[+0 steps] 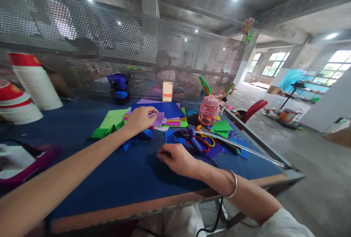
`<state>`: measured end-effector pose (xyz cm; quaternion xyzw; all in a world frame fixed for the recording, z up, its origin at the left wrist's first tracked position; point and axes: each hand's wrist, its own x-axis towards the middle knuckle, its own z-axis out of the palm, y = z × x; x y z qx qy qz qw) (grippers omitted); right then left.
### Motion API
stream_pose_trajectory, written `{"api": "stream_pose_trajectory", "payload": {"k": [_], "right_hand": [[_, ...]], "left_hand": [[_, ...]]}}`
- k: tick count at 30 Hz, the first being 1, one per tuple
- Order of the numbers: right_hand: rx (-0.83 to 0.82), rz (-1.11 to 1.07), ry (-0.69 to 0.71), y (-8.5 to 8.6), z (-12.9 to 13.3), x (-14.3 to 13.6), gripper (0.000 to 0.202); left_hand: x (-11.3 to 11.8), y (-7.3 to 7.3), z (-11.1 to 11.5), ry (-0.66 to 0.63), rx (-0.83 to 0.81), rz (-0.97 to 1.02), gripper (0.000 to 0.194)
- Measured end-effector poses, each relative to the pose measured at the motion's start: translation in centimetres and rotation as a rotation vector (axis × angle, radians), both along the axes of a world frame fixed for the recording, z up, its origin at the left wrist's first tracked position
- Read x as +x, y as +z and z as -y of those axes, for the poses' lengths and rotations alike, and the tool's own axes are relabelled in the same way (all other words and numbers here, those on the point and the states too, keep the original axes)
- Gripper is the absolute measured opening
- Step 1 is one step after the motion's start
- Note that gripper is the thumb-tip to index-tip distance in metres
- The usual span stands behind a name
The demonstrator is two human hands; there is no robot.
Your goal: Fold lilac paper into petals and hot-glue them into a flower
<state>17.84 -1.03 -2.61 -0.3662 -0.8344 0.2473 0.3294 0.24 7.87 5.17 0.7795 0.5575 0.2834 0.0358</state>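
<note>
My left hand (141, 120) reaches over the colored sheets, its fingers closed at a small light-purple folded paper (159, 119). Under and behind it lies a pile of sheets with a dark blue sheet (167, 109) on top. Green folded paper (100, 133) and blue folded paper (137, 138) rest near my left wrist. Low over the blue tabletop (123, 182), my right hand (177, 158) has its fingers curled together; whatever they may hold is hidden. Just beyond it are a blue hot glue gun (194, 140) and scissors with red and yellow handles (207, 142).
A clear glue stick (241, 145) extends toward the table's right edge. Behind the tools stands a pink transparent jug (208, 111). Stacked paper cups (38, 81) and a purple-edged tray (41, 164) occupy the left. A perforated metal screen (123, 39) closes off the back.
</note>
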Motion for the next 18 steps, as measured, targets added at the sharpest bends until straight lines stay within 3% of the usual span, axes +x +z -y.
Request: {"api": "stream_pose_trajectory", "payload": {"k": [3, 6, 9, 14, 18], "right_hand": [[0.056, 0.04, -0.024, 0.2, 0.2, 0.0, 0.011], [0.084, 0.071, -0.002, 0.2, 0.3, 0.1, 0.016], [0.137, 0.099, 0.033, -0.1, 0.3, 0.1, 0.017], [0.238, 0.056, 0.072, -0.6, 0.2, 0.1, 0.013], [0.281, 0.018, 0.095, -0.5, 0.2, 0.1, 0.025]], "left_hand": [[2.6, 0.5, -2.8, 0.098, -0.038, -0.058, 0.031], [4.4, 0.2, -5.1, 0.096, -0.077, -0.071, 0.029], [4.7, -0.3, -6.1, 0.067, -0.068, -0.071, 0.034], [2.3, 0.4, -4.6, 0.008, -0.02, -0.055, 0.032], [-1.1, 0.8, -2.0, -0.031, -0.027, -0.017, 0.029]]}}
